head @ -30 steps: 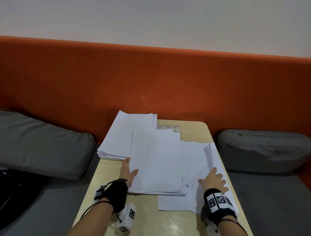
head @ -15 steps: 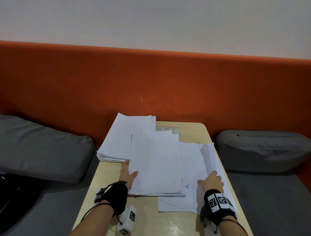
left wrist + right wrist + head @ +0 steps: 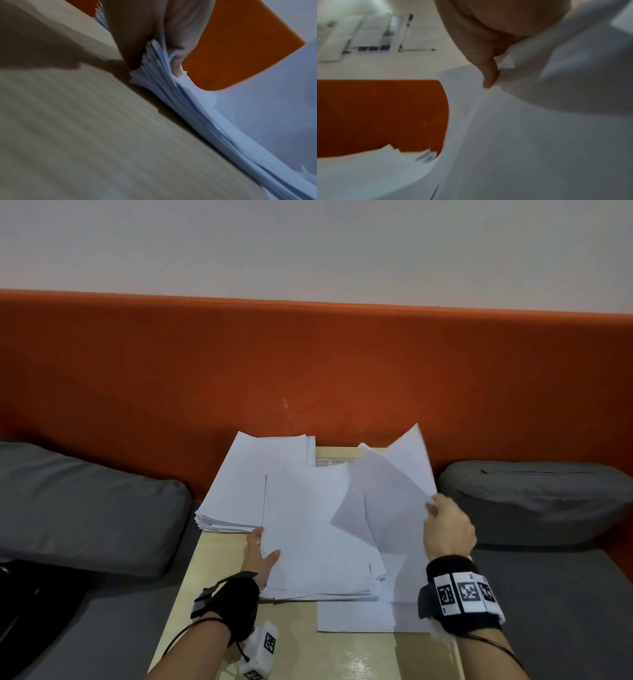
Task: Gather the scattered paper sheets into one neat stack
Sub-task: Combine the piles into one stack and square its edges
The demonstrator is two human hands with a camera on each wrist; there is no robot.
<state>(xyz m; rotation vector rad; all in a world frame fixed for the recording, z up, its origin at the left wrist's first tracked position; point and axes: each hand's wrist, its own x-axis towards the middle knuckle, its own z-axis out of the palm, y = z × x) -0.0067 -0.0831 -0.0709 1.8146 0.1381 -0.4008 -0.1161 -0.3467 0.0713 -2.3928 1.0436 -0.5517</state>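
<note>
White paper sheets lie on a small wooden table (image 3: 219,604). A thick pile (image 3: 246,484) sits at the back left, hanging over the table's edge. A second stack (image 3: 315,535) lies in the middle; my left hand (image 3: 262,556) grips its left edge, thumb on top and fingers under it, as the left wrist view shows the stack's edge (image 3: 154,65). My right hand (image 3: 445,525) pinches a few loose sheets (image 3: 394,491) by their right edge and holds them raised and tilted over the middle stack. More sheets (image 3: 356,616) lie flat at the front right.
An orange upholstered backrest (image 3: 308,364) runs behind the table. Grey cushions lie to the left (image 3: 85,508) and right (image 3: 534,501) of the table. A grey seat surface surrounds the table. Bare wood shows at the table's front.
My right hand went from lying flat on the right-hand sheets to pinching a few and lifting them up and leftward. The left hand has stayed on the middle stack's edge.
</note>
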